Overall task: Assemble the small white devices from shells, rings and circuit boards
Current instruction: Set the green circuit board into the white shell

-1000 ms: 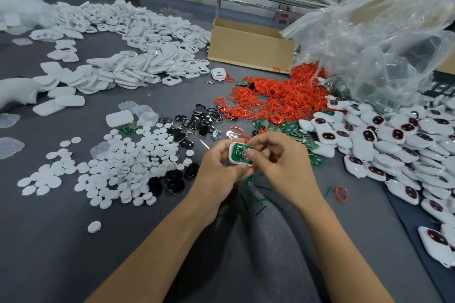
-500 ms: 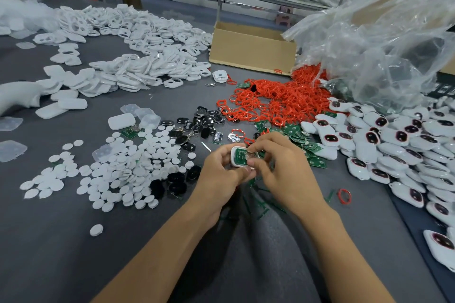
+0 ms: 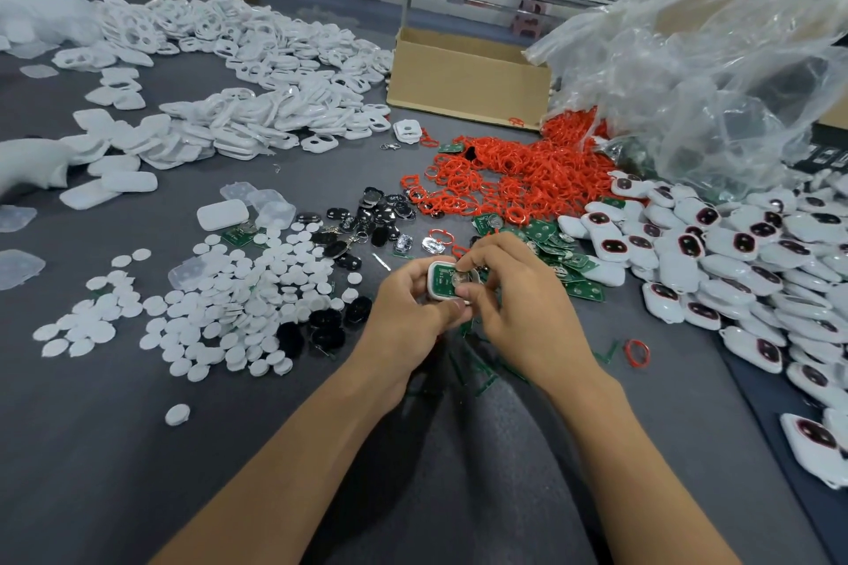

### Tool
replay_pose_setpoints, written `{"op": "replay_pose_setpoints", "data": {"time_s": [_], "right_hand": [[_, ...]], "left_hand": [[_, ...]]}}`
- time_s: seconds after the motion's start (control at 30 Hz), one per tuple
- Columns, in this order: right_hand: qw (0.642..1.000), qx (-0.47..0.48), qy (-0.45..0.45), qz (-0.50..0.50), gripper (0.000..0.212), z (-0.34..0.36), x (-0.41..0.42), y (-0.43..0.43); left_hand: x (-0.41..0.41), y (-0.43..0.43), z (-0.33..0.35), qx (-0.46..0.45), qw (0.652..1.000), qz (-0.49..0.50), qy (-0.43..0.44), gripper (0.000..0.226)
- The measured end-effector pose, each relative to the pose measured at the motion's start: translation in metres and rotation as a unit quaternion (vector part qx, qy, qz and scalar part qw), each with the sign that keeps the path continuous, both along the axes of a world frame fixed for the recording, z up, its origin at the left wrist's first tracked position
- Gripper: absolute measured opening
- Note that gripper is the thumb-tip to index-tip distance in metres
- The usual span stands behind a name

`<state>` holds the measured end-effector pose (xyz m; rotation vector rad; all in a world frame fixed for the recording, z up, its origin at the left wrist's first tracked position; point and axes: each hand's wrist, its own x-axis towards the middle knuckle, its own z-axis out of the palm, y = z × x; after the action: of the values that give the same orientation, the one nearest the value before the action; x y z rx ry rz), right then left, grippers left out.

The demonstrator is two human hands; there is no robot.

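A small white shell (image 3: pixel 441 283) with a green circuit board and a round silver cell in it sits between both hands at the table's middle. My left hand (image 3: pixel 408 303) grips the shell from the left, thumb under its near edge. My right hand (image 3: pixel 514 298) pinches the board's right side with thumb and fingertips. Loose green boards (image 3: pixel 550 239) lie just behind the hands. A heap of orange-red rings (image 3: pixel 518 179) lies beyond them. White shells (image 3: pixel 257 115) are piled at the back left.
Devices with dark windows (image 3: pixel 743 262) cover the right side. White discs (image 3: pixel 229 298) and black and metal parts (image 3: pixel 367 220) spread on the left. A cardboard box (image 3: pixel 468 83) and a clear plastic bag (image 3: pixel 711 73) stand at the back. One red ring (image 3: pixel 638 352) lies near my right wrist.
Both hands stay together on the shell. My right fingers have shifted a little on the board; the view has tilted slightly.
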<state>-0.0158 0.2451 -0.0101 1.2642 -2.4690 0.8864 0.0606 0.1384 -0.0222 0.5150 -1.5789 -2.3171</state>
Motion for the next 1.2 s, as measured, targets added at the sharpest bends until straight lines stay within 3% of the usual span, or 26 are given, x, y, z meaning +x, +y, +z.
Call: {"op": "replay_pose_setpoints", "data": {"time_s": [0.2,0.47,1.2], "right_hand": [[1.0,0.004,0.008,-0.007,0.014,-0.0003,0.0005,-0.001],[1.0,0.006,0.013,-0.011,0.014,-0.0004,0.0021,-0.0015],[1.0,-0.007,-0.008,0.007,0.012,0.0003,0.003,-0.0038]], "left_hand": [[0.0,-0.0009,-0.0012,-0.006,1.0,-0.003,-0.001,0.039],[-0.0029,-0.0043,0.0011,0.066,0.998,-0.005,-0.007,0.03],[-0.0051,-0.0018,-0.0032,0.024,0.999,0.042,-0.013,0.021]]}}
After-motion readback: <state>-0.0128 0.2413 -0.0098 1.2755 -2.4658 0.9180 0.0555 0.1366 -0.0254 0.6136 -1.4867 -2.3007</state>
